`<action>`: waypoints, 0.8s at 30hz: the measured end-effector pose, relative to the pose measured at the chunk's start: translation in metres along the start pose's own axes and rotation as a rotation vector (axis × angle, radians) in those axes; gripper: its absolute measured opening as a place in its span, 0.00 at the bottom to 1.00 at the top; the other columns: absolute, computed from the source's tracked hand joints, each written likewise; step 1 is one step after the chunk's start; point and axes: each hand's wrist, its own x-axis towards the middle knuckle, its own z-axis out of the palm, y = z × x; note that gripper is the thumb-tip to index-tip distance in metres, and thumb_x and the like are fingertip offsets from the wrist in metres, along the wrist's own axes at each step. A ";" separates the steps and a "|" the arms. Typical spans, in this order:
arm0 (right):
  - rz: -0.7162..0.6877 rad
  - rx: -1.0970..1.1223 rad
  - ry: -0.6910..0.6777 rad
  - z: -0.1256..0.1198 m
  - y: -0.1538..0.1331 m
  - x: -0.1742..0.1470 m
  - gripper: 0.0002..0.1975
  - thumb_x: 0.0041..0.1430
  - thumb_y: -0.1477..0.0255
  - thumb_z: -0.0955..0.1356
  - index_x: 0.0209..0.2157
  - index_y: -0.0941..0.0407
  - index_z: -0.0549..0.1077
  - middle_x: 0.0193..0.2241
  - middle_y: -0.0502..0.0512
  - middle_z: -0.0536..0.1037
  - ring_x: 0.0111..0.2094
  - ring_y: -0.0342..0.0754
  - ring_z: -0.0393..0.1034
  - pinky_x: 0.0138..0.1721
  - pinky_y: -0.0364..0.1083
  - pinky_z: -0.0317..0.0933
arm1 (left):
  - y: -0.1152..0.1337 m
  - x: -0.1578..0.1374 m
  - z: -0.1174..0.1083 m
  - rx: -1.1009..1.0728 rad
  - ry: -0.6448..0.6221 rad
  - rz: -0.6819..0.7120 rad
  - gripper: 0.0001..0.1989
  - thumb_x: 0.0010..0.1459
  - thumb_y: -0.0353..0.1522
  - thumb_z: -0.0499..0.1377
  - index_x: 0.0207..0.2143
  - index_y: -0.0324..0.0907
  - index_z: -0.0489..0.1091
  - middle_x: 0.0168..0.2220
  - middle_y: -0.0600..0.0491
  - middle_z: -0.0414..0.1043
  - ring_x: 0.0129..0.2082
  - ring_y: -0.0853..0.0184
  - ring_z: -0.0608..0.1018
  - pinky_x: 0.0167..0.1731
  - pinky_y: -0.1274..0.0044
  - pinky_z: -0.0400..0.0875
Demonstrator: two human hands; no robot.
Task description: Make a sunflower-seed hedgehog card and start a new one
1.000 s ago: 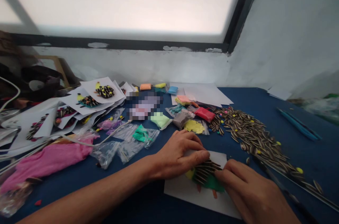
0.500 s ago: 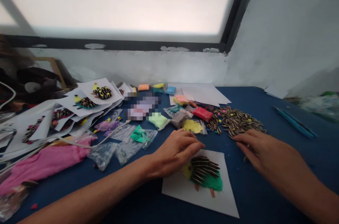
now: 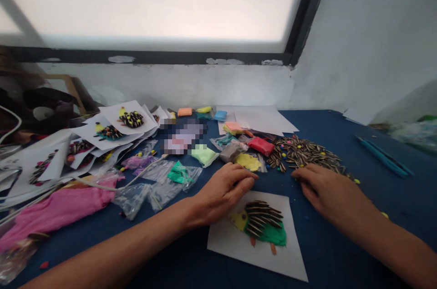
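A sheet of white paper lies before me with a hedgehog picture on it: a green clay body, yellow head, orange feet and rows of sunflower seeds as spines. Over the sheet's upper left corner rests my left hand, palm down, its fingers loosely bent and thumb slightly apart; no held thing shows. My right hand is at the near side of a pile of striped sunflower seeds, thumb and fingers pinched together. What lies between its fingertips is too small to make out.
Bags of coloured clay, including a red one and a yellow one, lie behind the sheet. Blue tweezers are at right. Finished seed pictures are stacked at left near pink clay and a white cable.
My right hand has moved left and slightly toward me, out from the edge of the seed pile. My left hand has shifted a little left, uncovering more of the yellow head.
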 end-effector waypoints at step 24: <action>-0.068 0.555 0.144 -0.036 -0.058 -0.047 0.06 0.64 0.68 0.65 0.33 0.50 0.73 0.24 0.45 0.76 0.22 0.40 0.72 0.21 0.37 0.64 | 0.004 -0.001 0.000 -0.030 -0.044 0.112 0.11 0.64 0.32 0.56 0.42 0.38 0.76 0.42 0.48 0.73 0.46 0.63 0.72 0.50 0.70 0.63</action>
